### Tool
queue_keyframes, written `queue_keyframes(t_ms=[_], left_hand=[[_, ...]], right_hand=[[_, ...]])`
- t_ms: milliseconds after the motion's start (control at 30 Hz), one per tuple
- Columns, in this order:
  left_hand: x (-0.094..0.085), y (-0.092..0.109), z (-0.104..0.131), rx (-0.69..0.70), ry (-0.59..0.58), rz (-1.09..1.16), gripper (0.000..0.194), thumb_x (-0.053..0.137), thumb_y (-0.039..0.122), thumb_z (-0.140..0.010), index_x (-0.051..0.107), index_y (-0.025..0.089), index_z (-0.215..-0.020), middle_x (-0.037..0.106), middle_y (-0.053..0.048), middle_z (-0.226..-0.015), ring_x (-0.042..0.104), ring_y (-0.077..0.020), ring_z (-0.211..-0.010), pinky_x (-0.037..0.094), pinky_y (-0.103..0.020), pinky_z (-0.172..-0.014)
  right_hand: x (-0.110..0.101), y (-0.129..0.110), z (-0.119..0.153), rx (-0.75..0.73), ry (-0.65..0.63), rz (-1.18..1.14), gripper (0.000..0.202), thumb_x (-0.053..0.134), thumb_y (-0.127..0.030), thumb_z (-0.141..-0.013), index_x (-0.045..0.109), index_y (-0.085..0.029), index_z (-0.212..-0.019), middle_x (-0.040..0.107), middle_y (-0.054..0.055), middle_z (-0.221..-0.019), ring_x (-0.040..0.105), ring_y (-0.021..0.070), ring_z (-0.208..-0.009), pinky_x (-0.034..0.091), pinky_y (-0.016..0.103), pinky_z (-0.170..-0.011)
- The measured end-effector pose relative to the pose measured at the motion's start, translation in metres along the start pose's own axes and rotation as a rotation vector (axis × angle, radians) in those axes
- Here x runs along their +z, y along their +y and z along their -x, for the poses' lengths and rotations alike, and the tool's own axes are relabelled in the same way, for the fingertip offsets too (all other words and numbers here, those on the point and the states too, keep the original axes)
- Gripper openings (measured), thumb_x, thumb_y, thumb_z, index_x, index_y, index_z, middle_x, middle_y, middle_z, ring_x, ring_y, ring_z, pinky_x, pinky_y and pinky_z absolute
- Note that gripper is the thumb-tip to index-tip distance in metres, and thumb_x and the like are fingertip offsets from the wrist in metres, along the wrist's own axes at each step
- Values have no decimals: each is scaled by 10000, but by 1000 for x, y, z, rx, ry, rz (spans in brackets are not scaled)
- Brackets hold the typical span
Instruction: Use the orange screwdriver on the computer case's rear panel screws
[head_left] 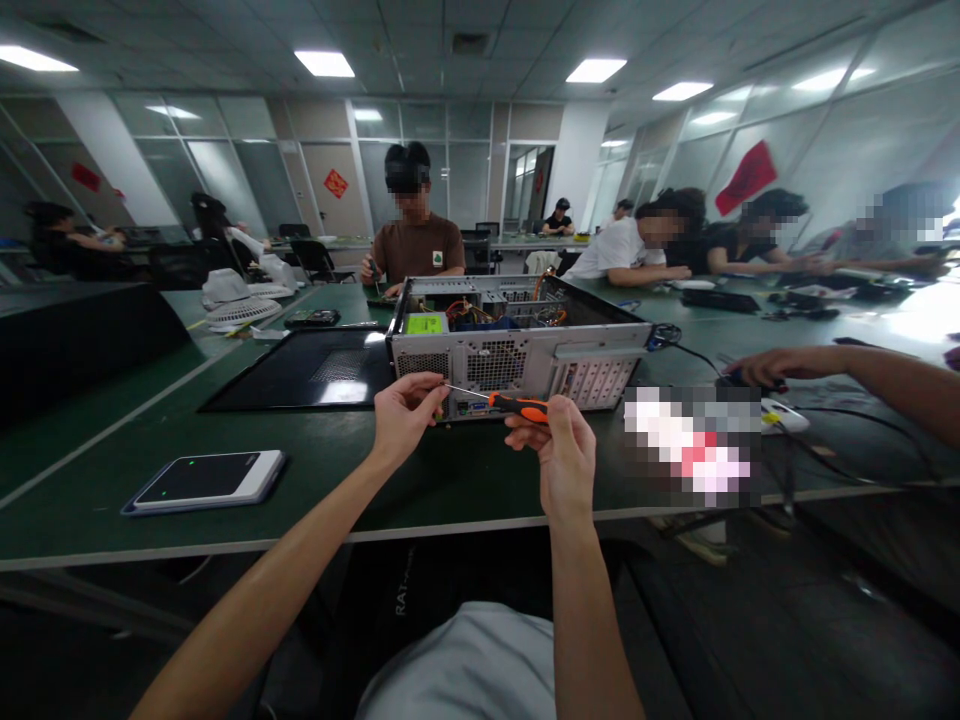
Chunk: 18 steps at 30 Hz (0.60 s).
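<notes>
My right hand (566,460) is closed around the orange and black handle of a screwdriver (521,406). Its thin metal shaft points left, and the tip reaches the fingers of my left hand (406,415). Those fingers are pinched together at the tip; whatever lies between them is too small to make out. Just behind both hands, an open computer case (517,350) lies on its side, its vented rear panel and slot covers facing me. Wires and a part with a bright green label (424,325) show inside it.
A black side panel (300,368) lies left of the case. A phone-like white and black device (206,478) rests near the front left. On the right, another person's hand (765,368) reaches over cables by a blurred-out object. Across the table sits a person in brown (420,245).
</notes>
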<state>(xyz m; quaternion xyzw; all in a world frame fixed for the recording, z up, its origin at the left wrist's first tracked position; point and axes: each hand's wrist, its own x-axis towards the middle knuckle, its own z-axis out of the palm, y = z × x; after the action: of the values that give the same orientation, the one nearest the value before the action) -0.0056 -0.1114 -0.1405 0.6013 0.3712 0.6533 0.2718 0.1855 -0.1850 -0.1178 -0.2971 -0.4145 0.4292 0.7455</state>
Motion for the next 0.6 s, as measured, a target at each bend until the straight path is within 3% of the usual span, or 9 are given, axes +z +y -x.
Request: queue_keyframes(t_ms=[167, 333, 433, 600], left_hand=[[-6, -7, 3, 218, 1, -253, 197, 738, 370, -893, 786, 197, -974, 758, -12, -739, 673, -122, -560, 548, -218, -523], [-14, -5, 1, 466, -5, -480, 193, 663, 334, -970, 784, 199, -1036, 795, -47, -922, 746, -157, -747, 603, -260, -687], [-16, -2, -3, 623, -1, -577, 175, 640, 286, -989, 780, 189, -1026, 787, -63, -996, 750, -164, -861, 612, -275, -771], [-19, -6, -6, 715, -52, -708, 194, 605, 285, -1012, 776, 194, -1008, 781, -54, -993, 749, -152, -879, 610, -254, -773]], right_hand=[[-1, -6, 4, 3, -77, 64, 464, 772, -605, -791, 563, -194, -737, 730, -6, -623, 630, 97, -436, 502, 200, -470], [0, -12, 11, -26, -201, 86, 360, 711, -548, -875, 628, -212, -973, 742, -12, -677, 701, 143, -541, 567, 255, -574], [-2, -12, 13, -47, -304, 155, 368, 671, -552, -908, 676, -199, -1015, 748, 13, -736, 734, 157, -655, 568, 259, -625], [-7, -14, 15, 58, -448, 245, 360, 721, -501, -889, 663, -213, -1095, 744, 32, -925, 732, 173, -866, 570, 265, -720]])
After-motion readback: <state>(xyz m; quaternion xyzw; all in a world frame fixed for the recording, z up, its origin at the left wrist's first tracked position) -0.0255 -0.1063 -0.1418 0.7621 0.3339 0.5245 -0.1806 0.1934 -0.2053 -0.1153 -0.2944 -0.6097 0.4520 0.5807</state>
